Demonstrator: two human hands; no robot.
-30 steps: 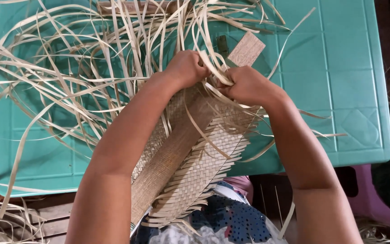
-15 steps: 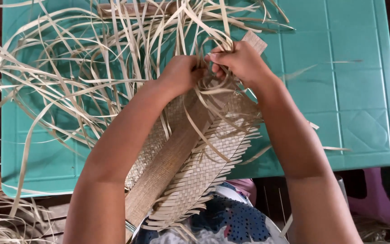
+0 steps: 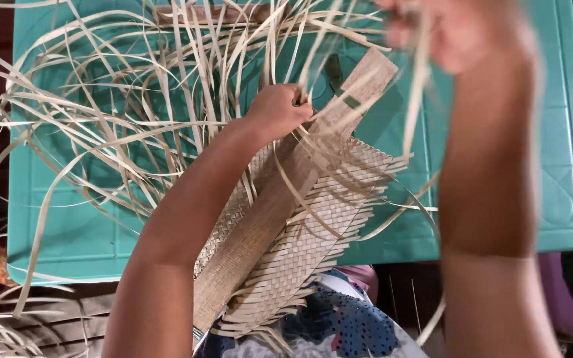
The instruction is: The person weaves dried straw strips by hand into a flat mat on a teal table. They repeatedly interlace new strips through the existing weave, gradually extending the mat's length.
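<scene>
Left hand [image 3: 278,109] gripping pale strips [image 3: 134,113] above woven mat [image 3: 306,225]; right hand [image 3: 459,33] raised, blurred.

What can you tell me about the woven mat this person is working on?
The woven mat is a long, narrow panel plaited from flat, pale tan strips that look like dried leaf. It lies slanted, its far end on the teal plastic table and its near end over the person's lap. Unwoven strip ends stick out along its right edge, and many loose strips fan out from its far end. A plain flat slat lies along it. The left hand presses on it; the blurred right hand is raised, pulling a strip.
</scene>
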